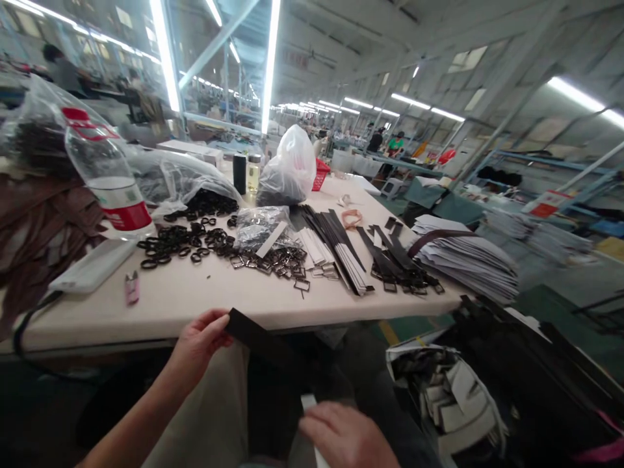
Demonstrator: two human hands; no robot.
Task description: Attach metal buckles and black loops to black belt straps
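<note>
My left hand (pixel 202 341) pinches one end of a black strip (pixel 263 341) just in front of the table edge. The strip slopes down to the right over my lap, where its far end fades into the dark. Lower down, my right hand (pixel 348 432) is closed on a narrow white strip (pixel 308 402), slightly smeared by motion. On the table ahead lie a heap of black rings (pixel 190 242), many metal rectangular buckles (pixel 283 261), and a bundle of black and white strips (pixel 344 253). Further right, more black strips (pixel 390 257) have buckles at their ends.
Pink thread snips (pixel 131 288), a large plastic bottle (pixel 114 188) and a white power-strip-like box (pixel 95 266) are at the left. Stacked pale sheets (pixel 463 253) stand at the table's right corner. Below them is an open bag of offcuts (pixel 451 396).
</note>
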